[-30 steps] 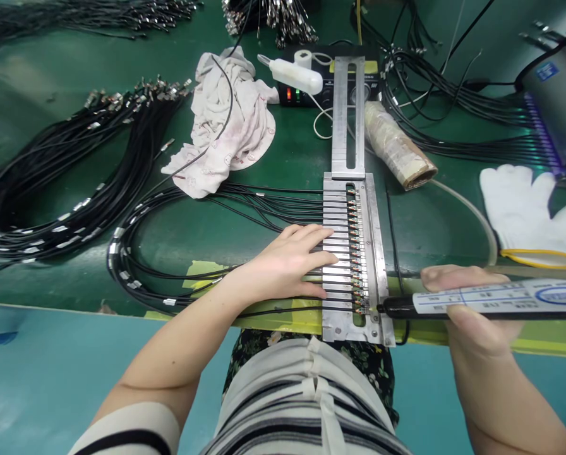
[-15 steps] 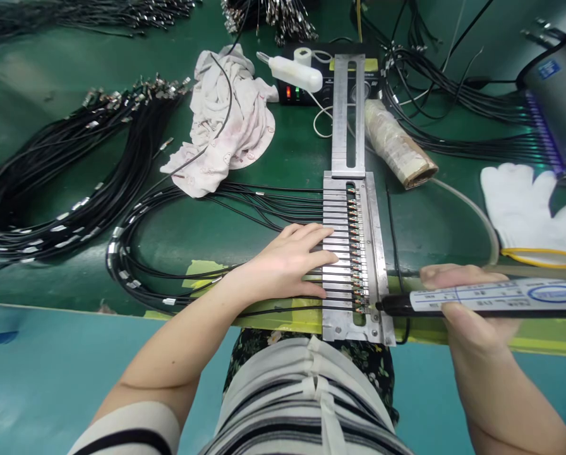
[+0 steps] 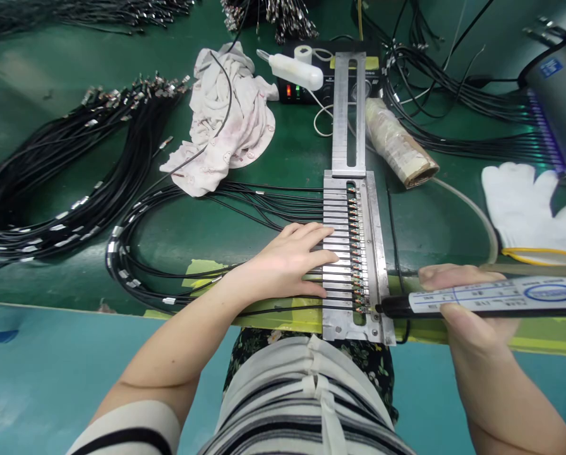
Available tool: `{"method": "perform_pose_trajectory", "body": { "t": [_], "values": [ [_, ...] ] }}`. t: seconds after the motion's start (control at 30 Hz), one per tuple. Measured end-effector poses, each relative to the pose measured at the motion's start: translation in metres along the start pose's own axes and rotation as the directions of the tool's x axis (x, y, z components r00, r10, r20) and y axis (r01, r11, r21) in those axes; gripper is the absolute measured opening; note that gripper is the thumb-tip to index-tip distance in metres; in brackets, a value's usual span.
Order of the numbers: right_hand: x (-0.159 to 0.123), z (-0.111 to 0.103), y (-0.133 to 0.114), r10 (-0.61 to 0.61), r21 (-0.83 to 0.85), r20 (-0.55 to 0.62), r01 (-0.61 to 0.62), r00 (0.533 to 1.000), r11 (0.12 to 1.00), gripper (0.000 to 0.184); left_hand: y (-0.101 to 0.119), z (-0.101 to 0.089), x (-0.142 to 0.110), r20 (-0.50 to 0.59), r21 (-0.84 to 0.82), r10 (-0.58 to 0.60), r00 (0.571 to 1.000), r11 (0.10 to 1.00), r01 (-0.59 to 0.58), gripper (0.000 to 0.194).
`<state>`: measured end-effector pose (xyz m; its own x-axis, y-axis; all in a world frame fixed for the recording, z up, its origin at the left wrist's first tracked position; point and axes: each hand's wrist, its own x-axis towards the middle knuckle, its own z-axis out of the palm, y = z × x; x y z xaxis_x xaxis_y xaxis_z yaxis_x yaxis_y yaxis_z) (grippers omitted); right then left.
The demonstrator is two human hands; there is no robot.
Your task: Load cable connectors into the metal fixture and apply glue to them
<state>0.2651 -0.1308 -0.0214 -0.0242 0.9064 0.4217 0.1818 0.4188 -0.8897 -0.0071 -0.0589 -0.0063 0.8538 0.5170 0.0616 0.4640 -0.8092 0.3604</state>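
Observation:
My left hand (image 3: 290, 262) lies with fingers spread across the black cables (image 3: 259, 208), pressing on the left side of a metal fixture (image 3: 333, 322). Cables run side by side through its slots, and their stripped ends sit in a row of small connectors (image 3: 357, 253). At the right, my right hand (image 3: 472, 309) is closed around a thick black pen-shaped tool (image 3: 505, 296) with a white label and a blue oval. The tool's dark tip points left, at the fixture's lower connectors. Whether the tip touches the lowest one, I cannot tell.
A slotted metal plate (image 3: 340, 114) extends behind the fixture, by a black control box (image 3: 287, 76). Around it lie a crumpled cloth (image 3: 235, 120), a wrapped roll (image 3: 397, 142), a white glove (image 3: 524, 202) and a cable bundle (image 3: 136, 151). A grey machine (image 3: 560, 95) stands right.
The tool in my right hand has shifted slightly left, its tip closer to the lowest connector. My left hand stays where it was.

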Motion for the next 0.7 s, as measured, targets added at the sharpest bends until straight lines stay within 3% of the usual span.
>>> {"method": "perform_pose_trajectory", "body": {
  "t": [0.7],
  "values": [
    [0.0012, -0.0025, 0.0005, -0.004, -0.005, 0.020, 0.004, 1.000, 1.000, 0.017, 0.0010, -0.0012, 0.0003, 0.009, -0.008, -0.003, 1.000, 1.000, 0.003, 0.045]
  ]
}}
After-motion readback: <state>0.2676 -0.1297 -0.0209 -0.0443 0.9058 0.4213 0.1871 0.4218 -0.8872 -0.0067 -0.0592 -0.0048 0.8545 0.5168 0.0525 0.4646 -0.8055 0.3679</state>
